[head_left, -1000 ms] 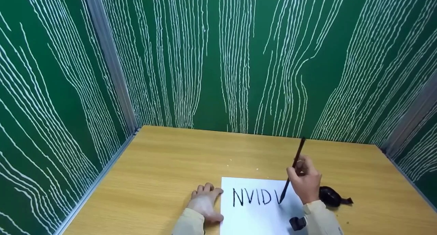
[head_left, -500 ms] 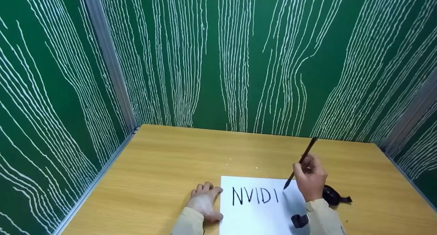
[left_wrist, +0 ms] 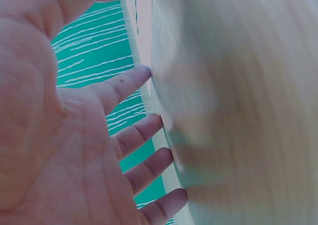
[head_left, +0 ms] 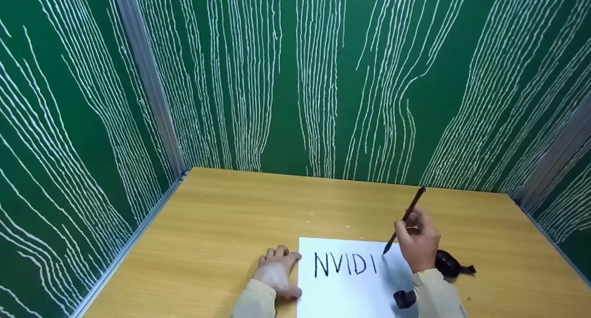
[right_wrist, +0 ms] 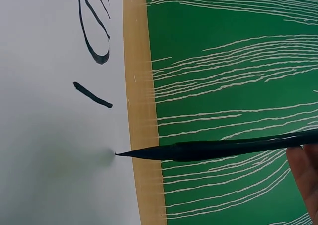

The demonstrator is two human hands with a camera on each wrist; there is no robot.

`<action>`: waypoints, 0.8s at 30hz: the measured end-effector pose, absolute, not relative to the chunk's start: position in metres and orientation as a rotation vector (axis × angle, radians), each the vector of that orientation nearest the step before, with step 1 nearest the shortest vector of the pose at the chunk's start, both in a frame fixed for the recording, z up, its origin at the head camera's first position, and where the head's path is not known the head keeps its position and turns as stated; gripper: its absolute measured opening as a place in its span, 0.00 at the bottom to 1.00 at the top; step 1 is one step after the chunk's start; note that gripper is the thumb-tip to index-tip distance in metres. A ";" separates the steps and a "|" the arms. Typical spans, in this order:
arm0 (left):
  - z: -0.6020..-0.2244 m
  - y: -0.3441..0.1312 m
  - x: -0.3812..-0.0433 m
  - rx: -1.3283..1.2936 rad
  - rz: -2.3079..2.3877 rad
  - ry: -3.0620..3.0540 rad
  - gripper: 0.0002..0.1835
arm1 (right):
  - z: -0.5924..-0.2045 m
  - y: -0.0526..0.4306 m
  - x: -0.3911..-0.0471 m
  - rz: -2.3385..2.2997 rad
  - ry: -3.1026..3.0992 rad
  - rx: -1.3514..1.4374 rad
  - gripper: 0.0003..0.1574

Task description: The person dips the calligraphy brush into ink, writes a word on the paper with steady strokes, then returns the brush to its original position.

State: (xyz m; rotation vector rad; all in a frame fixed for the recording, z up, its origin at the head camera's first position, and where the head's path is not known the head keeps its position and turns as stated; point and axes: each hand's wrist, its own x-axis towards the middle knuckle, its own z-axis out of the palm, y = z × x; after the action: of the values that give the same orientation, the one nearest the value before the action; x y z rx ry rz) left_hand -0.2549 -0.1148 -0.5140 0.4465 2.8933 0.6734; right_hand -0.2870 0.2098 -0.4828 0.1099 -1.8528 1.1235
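A white sheet of paper (head_left: pixel 341 295) lies on the table with black brushed letters (head_left: pixel 346 264) reading NVIDI. My right hand (head_left: pixel 419 244) pinches a dark, slim ink brush (head_left: pixel 408 214), slanted with its handle up and to the right. In the right wrist view the brush's pointed tip (right_wrist: pixel 141 153) is right at the paper, beside the last stroke (right_wrist: pixel 93 95). My left hand (head_left: pixel 275 273) rests at the sheet's left edge, fingers spread and thumb near the edge. In the left wrist view its fingertips (left_wrist: pixel 166 158) touch the tabletop.
A glossy black rounded object (head_left: pixel 447 264) with a short tab sits right of my right hand. A small black device (head_left: pixel 405 299) is at the right cuff. Green panels (head_left: pixel 286 101) with white wavy lines enclose the wooden table (head_left: pixel 221 216). Tiny white specks lie behind the paper.
The brush tip has left the lower end of the last stroke and moved up and right to a spot beside its top. The left hand stays in place.
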 end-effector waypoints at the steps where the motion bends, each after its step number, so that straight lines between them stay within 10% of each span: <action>1: -0.516 -0.115 -0.256 0.446 0.668 2.899 0.48 | -0.483 0.210 -0.287 1.123 -1.855 0.110 0.15; 24: -0.515 -0.115 -0.257 0.428 0.657 2.892 0.48 | -0.483 0.208 -0.285 1.161 -1.881 0.110 0.16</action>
State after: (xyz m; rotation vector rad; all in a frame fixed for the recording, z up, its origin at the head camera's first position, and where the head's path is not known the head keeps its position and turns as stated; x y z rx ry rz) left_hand -0.2571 -0.1150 -0.5155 0.4280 2.8920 0.6567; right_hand -0.2849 0.2085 -0.4825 0.1105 -1.8815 1.1612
